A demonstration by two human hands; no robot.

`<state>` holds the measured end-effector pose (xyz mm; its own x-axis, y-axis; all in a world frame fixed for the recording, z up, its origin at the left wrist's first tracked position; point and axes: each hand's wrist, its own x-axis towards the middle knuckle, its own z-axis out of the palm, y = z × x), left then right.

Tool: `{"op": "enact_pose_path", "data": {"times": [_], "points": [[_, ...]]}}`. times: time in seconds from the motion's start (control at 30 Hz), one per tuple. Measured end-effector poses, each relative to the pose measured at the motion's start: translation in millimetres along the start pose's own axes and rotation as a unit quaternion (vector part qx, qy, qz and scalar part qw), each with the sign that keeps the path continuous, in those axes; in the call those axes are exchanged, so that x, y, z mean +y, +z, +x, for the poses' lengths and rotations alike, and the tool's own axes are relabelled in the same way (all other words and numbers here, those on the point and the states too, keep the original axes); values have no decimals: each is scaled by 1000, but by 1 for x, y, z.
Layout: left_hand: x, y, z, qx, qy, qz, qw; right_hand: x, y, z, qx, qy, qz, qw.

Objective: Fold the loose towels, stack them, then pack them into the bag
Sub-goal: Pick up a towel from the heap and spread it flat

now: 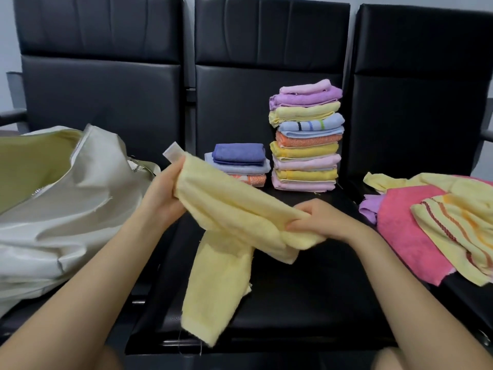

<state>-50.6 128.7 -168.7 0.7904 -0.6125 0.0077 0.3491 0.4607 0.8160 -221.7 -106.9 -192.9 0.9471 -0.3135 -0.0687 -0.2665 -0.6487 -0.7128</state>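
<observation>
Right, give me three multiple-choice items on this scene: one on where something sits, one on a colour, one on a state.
1. Where does the bag lie?
A. on the left seat
B. on the right seat
C. behind the tall stack

2. What colour is the towel in both hands?
A. pink
B. pale yellow
C. blue

3. What state is that towel in?
A. folded on the tall stack
B. packed in the bag
C. held up, one end hanging loose

Answers: 1 A, the open bag fills the left seat. 2 B, the cloth between the left hand and right hand is pale yellow. 3 C, both hands grip it while its lower end dangles over the middle seat.
</observation>
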Motion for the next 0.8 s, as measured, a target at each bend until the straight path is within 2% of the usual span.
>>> {"op": "enact_pose_path", "data": {"times": [0.03, 0.1, 0.13, 0.2, 0.27, 0.3, 0.37, 0.43, 0.53, 0.57, 0.67, 0.73, 0.8], "points": [[3, 0, 2, 16, 5, -38, 999, 1, 0, -1, 9, -8, 30, 999], [9, -2, 6, 36, -5, -89, 995, 1, -2, -6, 31, -31, 192, 980], [12, -5, 9, 40, -15, -106, 993, -1, -4, -7, 30, -49, 307, 950], [16, -6, 13, 42, -26, -137, 989, -9, -11, -9, 29, -77, 521, 849], [17, -4, 22, 50, -11, -125, 991, -18, -21, -2, 62, -104, 631, 766], [16, -1, 28, 55, 4, -88, 995, -21, -26, 4, 82, -117, 652, 745], [15, 8, 43, 84, 27, -2, 996, -26, -38, 19, 129, -121, 666, 725], [12, 15, 67, 138, 53, 88, 985, -24, -48, 41, 187, -105, 649, 730], [-3, 16, 103, 185, 125, 283, 933, -5, -54, 77, 291, -36, 516, 805], [-11, 14, 112, 173, 132, 345, 913, 5, -51, 87, 289, -3, 474, 832], [-41, -3, 126, 158, 110, 513, 837, 39, -30, 98, 206, 130, 360, 901], [-62, -15, 119, 189, 117, 581, 783, 61, -14, 93, 213, 174, 316, 908], [-78, -21, 99, 203, 141, 602, 759, 76, -4, 81, 288, 177, 264, 903]]}}
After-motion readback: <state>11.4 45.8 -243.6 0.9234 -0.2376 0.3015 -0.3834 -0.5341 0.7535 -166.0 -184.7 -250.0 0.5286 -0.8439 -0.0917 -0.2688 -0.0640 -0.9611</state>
